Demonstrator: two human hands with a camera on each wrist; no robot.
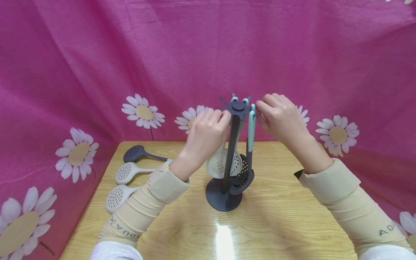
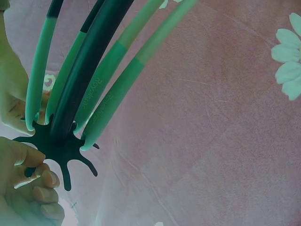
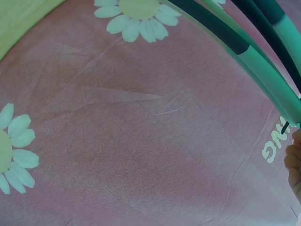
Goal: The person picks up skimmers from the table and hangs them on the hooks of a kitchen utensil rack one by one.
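Note:
A dark utensil stand (image 1: 223, 196) with a round base and a hooked top stands upright on the table. My left hand (image 1: 209, 131) pinches one of the hook prongs (image 2: 30, 172) on its near left side. On the other side, my right hand (image 1: 281, 115) holds the top by a prong, its fingertips (image 3: 294, 157) right beside the handle ends. Several mint-handled utensils hang from the hooks: a dark ladle (image 1: 242, 187), a dark slotted utensil (image 1: 243, 168) and pale slotted skimmers (image 1: 217, 164) behind the post. My left hand partly hides the pale ones in the head view.
Left on the wooden table (image 1: 276, 216) lie a dark utensil (image 1: 134, 154) with a round head and two pale skimmers (image 1: 125, 173), the lower one partly behind my left sleeve. A pink cloth (image 1: 208, 54) with daisies hangs close behind the table.

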